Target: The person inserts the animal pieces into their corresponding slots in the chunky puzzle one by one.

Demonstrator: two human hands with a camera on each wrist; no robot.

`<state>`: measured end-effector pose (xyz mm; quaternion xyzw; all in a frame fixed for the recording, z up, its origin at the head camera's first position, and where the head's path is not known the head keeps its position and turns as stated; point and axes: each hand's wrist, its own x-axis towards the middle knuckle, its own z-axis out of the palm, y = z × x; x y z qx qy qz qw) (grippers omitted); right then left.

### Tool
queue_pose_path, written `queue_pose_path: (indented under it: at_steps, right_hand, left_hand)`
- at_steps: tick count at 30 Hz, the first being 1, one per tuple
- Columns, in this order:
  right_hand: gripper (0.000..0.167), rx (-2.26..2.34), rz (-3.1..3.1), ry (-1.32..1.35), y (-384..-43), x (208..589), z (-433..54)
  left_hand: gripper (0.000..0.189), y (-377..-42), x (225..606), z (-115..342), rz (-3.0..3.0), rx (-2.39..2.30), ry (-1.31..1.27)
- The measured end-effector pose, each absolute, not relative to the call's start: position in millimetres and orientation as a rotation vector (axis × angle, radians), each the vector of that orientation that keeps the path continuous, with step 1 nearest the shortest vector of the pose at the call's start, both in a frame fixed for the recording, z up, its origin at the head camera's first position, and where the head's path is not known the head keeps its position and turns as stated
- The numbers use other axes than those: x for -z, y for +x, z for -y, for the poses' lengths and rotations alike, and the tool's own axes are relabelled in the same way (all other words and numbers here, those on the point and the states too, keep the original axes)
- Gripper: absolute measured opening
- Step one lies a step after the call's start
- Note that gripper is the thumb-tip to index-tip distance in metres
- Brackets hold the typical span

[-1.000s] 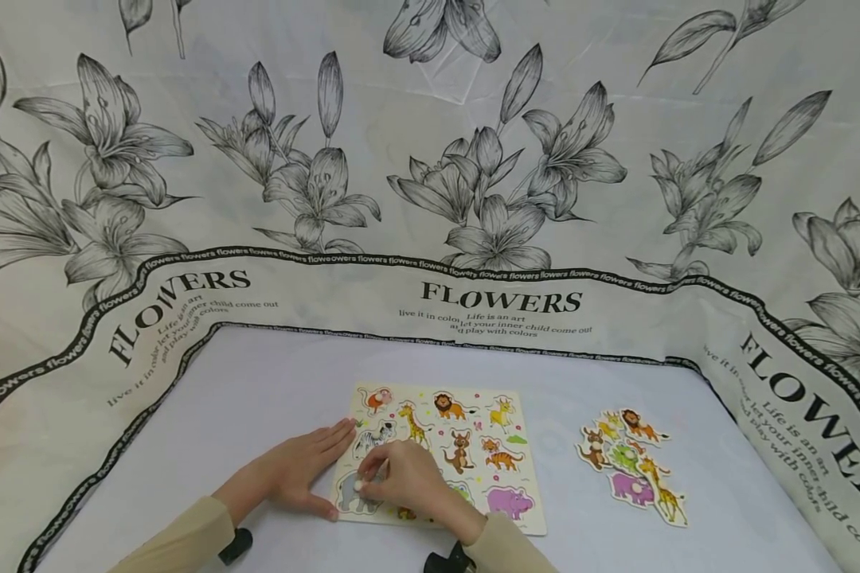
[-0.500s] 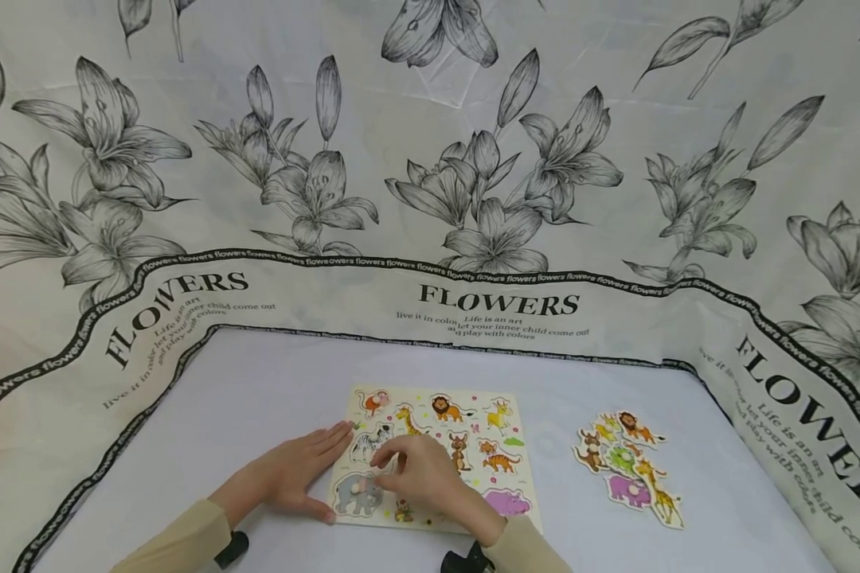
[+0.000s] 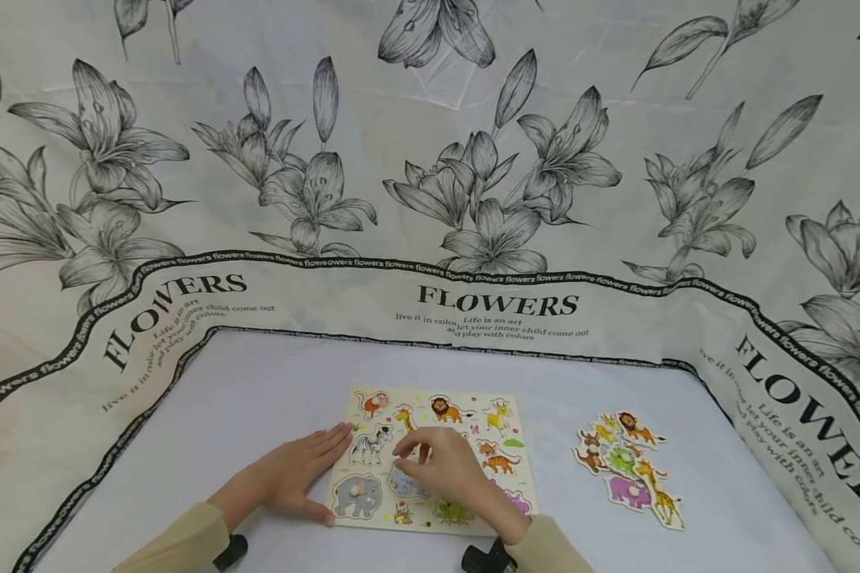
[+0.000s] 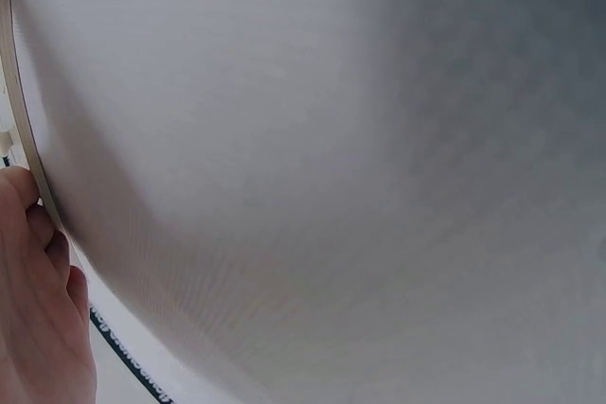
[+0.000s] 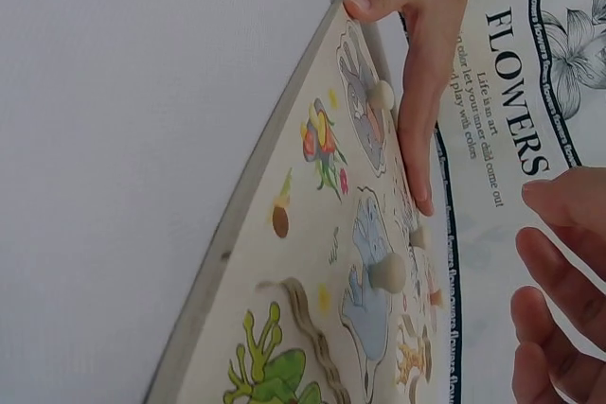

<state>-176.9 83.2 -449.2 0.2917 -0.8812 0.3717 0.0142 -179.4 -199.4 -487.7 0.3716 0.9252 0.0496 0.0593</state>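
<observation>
My left hand (image 3: 294,473) lies with straight fingers along the left side of a wooden animal puzzle board (image 3: 519,481), its thumb by the near left corner. A grey elephant piece (image 3: 358,495) with a pale knob sits at the board's near left. Over the board hangs my right hand (image 3: 444,469), fingers loosely bent and holding nothing. Below it is a light blue animal piece (image 5: 369,300) with a round knob, partly hidden in the head view. In the right wrist view, the fingertips (image 5: 540,196) are apart from the knobs. A zebra piece (image 3: 373,444) lies beyond the elephant.
To the board's right, several loose animal pieces overlap in a pile on the white tabletop (image 3: 258,390), among them a purple hippo (image 3: 627,492), a giraffe (image 3: 666,497) and a lion (image 3: 639,428). A flower-printed cloth (image 3: 502,306) stands around the table's back and sides.
My right hand has let go of the elephant's knob and moved right, away from that piece, uncovering it. My left hand stays at the board's side.
</observation>
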Motion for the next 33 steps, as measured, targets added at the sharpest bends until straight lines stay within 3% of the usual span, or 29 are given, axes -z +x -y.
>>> queue_pose_path:
  at_steps: [33]
  right_hand:
    - [0.021, -1.096, 2.554, 0.613, -186, 445, -157]
  left_hand:
    - [0.112, -175, 483, 196, -2.79, -0.147, 1.089]
